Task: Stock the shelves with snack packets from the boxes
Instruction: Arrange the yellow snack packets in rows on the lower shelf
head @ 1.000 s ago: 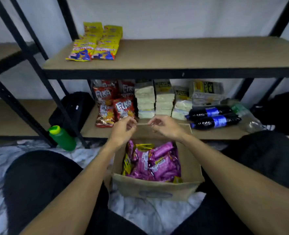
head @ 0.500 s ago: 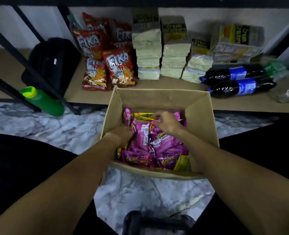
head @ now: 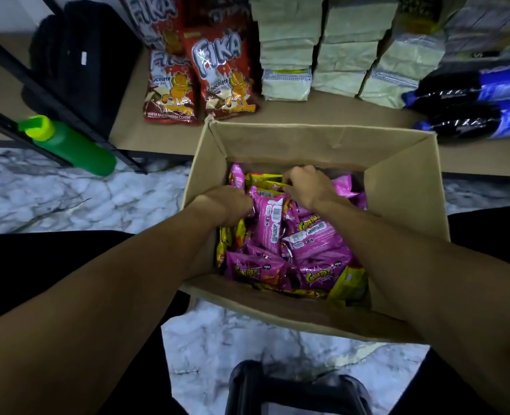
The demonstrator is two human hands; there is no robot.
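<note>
Marbled white floor [head: 53, 199] carries the open brown cardboard box [head: 307, 142], where both hands have pushed farther in than a moment ago: the left hand [head: 232, 205] curls round a glossy pink foil snack packet [head: 268, 223] just right of it, and the right hand [head: 310, 187] pinches crinkled yellow packets [head: 262, 178] under its fingertips.

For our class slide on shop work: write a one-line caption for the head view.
Left hand and right hand reach into a cardboard box of pink snack packets by the shelf.
</note>
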